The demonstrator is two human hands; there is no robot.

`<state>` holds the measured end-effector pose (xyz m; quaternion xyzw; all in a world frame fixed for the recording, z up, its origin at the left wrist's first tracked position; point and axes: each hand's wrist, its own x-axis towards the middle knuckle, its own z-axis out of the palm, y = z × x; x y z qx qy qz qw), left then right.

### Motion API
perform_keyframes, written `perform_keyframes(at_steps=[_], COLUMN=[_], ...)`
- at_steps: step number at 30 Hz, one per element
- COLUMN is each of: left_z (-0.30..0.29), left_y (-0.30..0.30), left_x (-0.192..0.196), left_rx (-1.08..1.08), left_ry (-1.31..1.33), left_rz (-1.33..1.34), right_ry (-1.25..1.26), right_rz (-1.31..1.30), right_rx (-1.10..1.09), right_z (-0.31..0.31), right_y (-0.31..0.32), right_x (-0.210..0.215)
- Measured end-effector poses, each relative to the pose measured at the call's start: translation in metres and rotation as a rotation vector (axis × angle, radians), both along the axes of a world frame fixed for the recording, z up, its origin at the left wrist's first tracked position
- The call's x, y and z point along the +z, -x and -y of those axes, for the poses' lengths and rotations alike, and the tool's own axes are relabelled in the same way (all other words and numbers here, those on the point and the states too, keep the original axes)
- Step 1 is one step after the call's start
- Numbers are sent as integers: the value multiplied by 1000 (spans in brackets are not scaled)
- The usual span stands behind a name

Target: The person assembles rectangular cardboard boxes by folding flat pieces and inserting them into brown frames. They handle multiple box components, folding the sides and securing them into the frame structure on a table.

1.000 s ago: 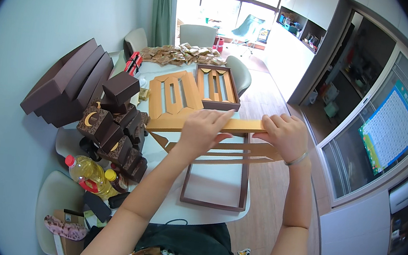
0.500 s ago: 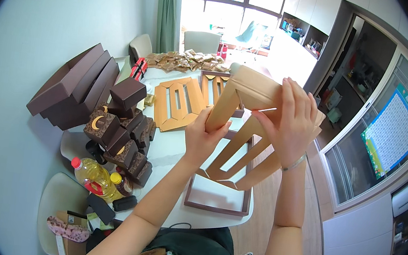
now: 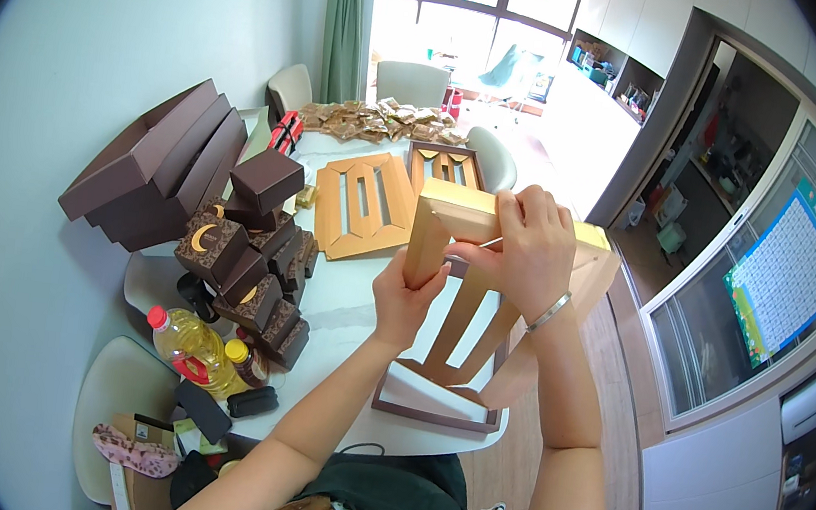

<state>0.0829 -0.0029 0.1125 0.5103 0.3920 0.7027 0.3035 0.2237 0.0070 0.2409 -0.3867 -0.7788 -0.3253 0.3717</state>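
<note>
I hold a tan cardboard insert frame (image 3: 458, 301) with long slots upright above the white table (image 3: 345, 318). My left hand (image 3: 405, 300) grips its left side bar from below. My right hand (image 3: 526, 248) closes over its top edge. Under it lies an open brown box tray (image 3: 437, 399) near the table's front edge.
Another tan slotted insert (image 3: 363, 205) and a brown tray (image 3: 446, 166) lie farther back. Small brown boxes with gold crescents (image 3: 247, 257) pile at the left, beside large brown lids (image 3: 161, 166). Oil bottles (image 3: 191, 346) stand at the near left. Chairs ring the table.
The insert frame went from lying flat over the tray to standing upright, then turned closer to me. Both hands shifted their hold on it.
</note>
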Motion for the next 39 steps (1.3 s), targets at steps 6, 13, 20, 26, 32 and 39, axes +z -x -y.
perform_keyframes(at_steps=[6, 13, 20, 26, 32, 39], left_z=[7, -10, -24, -13, 25, 11], left_y=[8, 40, 51, 67, 29, 30], left_x=[2, 87, 100, 98, 154, 151], left_rx=[-70, 1, -89, 134, 196, 79], left_ry=[39, -559, -512, -580, -704, -499], left_rz=[-147, -569, -630, -748, -1218, -1186], right_ry=[93, 69, 37, -11, 17, -120], right_rz=[31, 113, 75, 87, 174, 147], right_rx=[-67, 5, 30, -98, -38, 52], right_z=[4, 1, 11, 19, 23, 34], right_y=[-4, -7, -19, -47, -42, -44], right_x=[3, 1, 9, 3, 16, 37])
